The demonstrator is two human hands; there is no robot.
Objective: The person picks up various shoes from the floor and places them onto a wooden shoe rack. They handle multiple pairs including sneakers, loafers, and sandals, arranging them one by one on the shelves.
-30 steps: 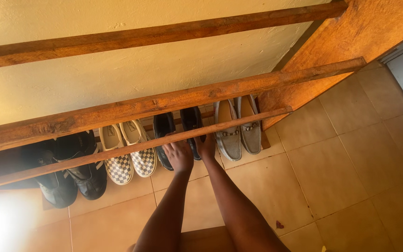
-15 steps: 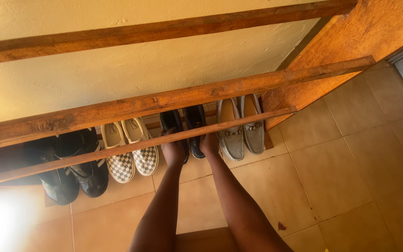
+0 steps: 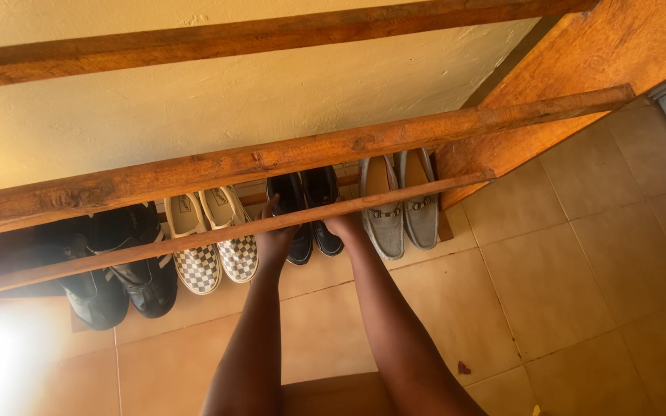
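Your left hand [image 3: 274, 235] and right hand [image 3: 346, 224] reach under the lowest wooden rail [image 3: 217, 233] of the shoe rack, each on a black shoe [image 3: 307, 202] of the middle pair. The rail hides your fingers, so I cannot tell how they grip. The pair stands on the bottom shelf between checkered slip-ons [image 3: 217, 258] and grey loafers [image 3: 400, 208].

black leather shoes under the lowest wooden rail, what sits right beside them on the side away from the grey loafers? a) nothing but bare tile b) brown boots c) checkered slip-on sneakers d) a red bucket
c: the black-and-white checkered slip-on sneakers stand next to the black leather shoes, opposite the grey loafers with metal buckles, where the left hand and right hand reach.
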